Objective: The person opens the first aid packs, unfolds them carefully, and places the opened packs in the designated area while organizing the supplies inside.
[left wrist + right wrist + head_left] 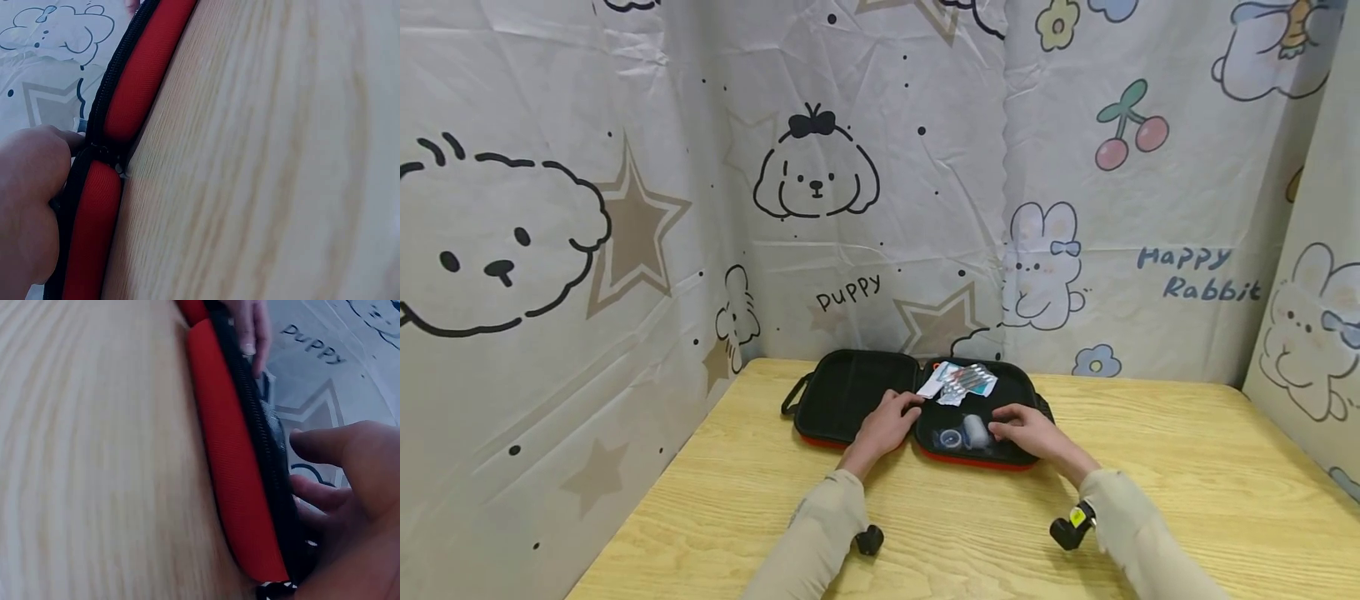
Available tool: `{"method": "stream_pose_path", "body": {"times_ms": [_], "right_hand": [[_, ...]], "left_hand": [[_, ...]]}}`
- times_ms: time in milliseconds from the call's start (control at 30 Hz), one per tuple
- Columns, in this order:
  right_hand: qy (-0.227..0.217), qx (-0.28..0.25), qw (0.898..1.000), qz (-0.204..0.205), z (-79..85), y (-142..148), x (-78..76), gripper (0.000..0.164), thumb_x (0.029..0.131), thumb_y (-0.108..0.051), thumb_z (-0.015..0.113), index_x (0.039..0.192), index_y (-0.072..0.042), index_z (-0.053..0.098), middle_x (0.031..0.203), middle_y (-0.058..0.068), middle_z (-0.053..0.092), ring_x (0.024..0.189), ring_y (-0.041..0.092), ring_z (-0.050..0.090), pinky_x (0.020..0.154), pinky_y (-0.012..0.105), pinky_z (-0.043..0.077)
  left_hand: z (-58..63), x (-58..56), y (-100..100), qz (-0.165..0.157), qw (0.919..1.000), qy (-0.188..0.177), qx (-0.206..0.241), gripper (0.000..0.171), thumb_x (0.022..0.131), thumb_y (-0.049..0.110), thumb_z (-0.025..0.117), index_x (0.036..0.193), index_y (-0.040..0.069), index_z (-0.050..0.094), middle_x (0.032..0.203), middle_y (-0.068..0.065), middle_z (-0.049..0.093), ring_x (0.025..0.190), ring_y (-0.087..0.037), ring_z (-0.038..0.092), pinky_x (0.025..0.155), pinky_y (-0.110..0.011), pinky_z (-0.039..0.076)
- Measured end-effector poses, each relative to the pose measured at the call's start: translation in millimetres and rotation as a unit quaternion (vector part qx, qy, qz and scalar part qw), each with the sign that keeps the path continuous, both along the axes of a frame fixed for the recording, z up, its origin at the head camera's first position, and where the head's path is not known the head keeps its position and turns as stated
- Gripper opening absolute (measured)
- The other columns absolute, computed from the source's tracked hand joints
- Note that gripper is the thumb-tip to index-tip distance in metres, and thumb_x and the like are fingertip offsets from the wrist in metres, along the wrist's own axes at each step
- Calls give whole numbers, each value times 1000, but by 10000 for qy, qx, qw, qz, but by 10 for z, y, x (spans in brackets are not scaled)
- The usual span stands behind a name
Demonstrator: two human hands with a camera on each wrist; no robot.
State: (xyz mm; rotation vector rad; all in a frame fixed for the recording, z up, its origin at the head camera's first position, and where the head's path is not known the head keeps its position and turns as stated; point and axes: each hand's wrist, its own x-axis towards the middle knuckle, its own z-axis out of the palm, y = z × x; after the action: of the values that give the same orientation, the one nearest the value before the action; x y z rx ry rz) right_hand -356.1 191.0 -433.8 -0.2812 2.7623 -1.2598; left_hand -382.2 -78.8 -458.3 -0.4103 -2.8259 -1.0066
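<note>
An unzipped case, black inside and red outside, lies spread flat on the table. Its right half holds flat white and teal packets with silvery strips, a white roll and a small round ring-shaped item in clear wrap. My left hand reaches over the middle hinge, fingertips near the packets, with nothing seen in its grasp. At the right half, my right hand has its thumb and fingers apart beside the white roll. In the right wrist view the red case side partly hides the contents.
The wooden table extends in front of the case and to its right. Behind and at both sides hangs a printed cloth. A black carry handle sticks out from the case's left side.
</note>
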Motion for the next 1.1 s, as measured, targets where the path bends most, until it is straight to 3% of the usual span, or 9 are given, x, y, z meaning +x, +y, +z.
{"method": "stream_pose_path", "body": {"times_ms": [133,267,533,633,800,900,1100], "right_hand": [[139,201,9997,-50,-16,-13,12,46,92,-25,70,127,2,58,98,11,71,92,19,63,84,34,47],[12,55,10000,22,-27,-12,8,51,89,-24,72,130,2,56,92,9,72,87,16,62,80,30,45],[-355,-161,9987,341,1,52,-6,62,89,-31,73,137,3,52,107,14,74,104,23,68,101,50,45],[-451,-158,9977,482,8,56,8,64,90,-31,72,140,3,49,109,14,74,106,24,68,102,51,45],[385,509,9965,535,-9,54,44,54,89,-28,73,132,1,56,102,9,70,94,20,63,87,44,50],[944,880,9901,543,-9,74,72,49,89,-28,73,127,-1,59,108,15,65,98,27,60,89,49,48],[1146,1120,9852,607,15,115,160,55,88,-40,73,129,-6,60,124,22,57,115,41,50,96,60,41]], "left_hand": [[-13,-8,0,-11,10000,-20,15,30,104,33,49,129,26,63,118,-6,51,99,-26,59,89,-47,46],[-3,-4,3,47,10000,-51,29,30,104,33,49,129,27,63,119,-6,51,99,-26,59,90,-48,46],[32,18,23,-25,10000,35,56,29,104,31,49,129,25,63,119,-6,52,100,-28,60,90,-48,46],[16,20,9,22,10000,50,45,28,104,31,50,127,25,63,118,-6,52,99,-28,60,90,-48,47],[-1,28,6,7,10000,54,69,28,104,32,50,127,24,64,117,-7,52,99,-29,61,90,-49,46],[-11,28,23,6,9999,63,100,29,104,33,50,127,24,64,118,-6,52,100,-29,61,91,-49,46],[-21,13,16,26,9999,139,42,28,103,32,50,127,24,64,119,-6,52,101,-29,62,90,-48,47]]}}
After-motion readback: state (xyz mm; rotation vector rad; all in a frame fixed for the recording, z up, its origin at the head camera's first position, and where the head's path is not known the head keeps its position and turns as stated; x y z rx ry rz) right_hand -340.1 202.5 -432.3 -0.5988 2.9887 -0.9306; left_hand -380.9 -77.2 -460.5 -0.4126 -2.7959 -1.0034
